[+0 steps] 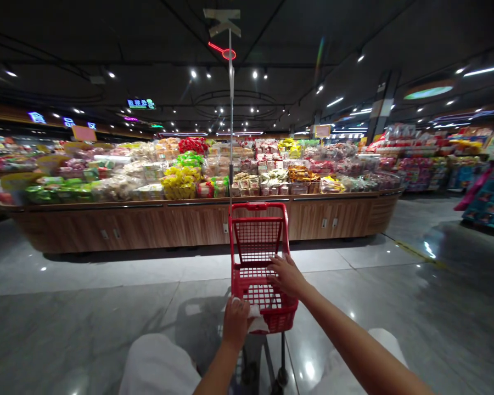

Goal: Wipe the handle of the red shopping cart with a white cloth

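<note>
A small red shopping cart [259, 220] stands right in front of me, its basket made of plastic lattice. At the near left corner of the basket, my left hand [236, 319] is closed on a crumpled white tissue [258, 320], part of which hangs over the near rim. Whether those fingers also grip the rim, I cannot tell. Over the right side of the basket reaches my right hand [287, 275], its fingers stretched out and somewhat apart, with nothing seen in them. Its palm side is hidden, so contact with the rim is unclear.
Behind the cart runs a long wooden display counter [119, 225] heaped with bagged foods, including yellow packs [181, 181]. A thin upright pole [231, 126] rises beside the cart's left side. More stocked shelves [424, 170] stand at right. Glossy grey floor [354, 285] lies around.
</note>
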Demonstrator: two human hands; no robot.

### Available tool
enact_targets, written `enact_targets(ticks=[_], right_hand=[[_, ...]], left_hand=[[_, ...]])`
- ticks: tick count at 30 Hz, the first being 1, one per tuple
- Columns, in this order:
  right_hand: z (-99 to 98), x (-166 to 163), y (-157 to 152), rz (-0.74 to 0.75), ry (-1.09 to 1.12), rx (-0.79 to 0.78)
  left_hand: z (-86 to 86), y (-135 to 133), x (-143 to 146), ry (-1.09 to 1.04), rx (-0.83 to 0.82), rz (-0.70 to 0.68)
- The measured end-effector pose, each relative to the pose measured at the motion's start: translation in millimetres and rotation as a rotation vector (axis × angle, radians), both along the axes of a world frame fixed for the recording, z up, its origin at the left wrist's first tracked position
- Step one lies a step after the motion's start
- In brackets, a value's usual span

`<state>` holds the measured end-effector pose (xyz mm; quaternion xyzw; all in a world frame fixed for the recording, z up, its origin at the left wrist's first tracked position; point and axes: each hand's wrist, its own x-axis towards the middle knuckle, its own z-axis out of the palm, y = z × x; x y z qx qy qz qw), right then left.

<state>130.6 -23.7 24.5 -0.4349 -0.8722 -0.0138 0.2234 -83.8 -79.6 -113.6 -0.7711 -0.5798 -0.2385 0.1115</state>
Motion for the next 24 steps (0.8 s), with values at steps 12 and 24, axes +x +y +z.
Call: enact_targets(ticks=[12, 24], right_hand=[[-95.6, 2.2, 4.5, -0.085, 0.114, -0.051], [-95.0, -0.8, 23.1, -0.123, 0.069, -0.108]], left_hand=[[25.0, -4.2, 50.1, -0.11, -0.072, 0.091], [17.7, 11.9, 88.1, -0.104, -0.078, -0.053]])
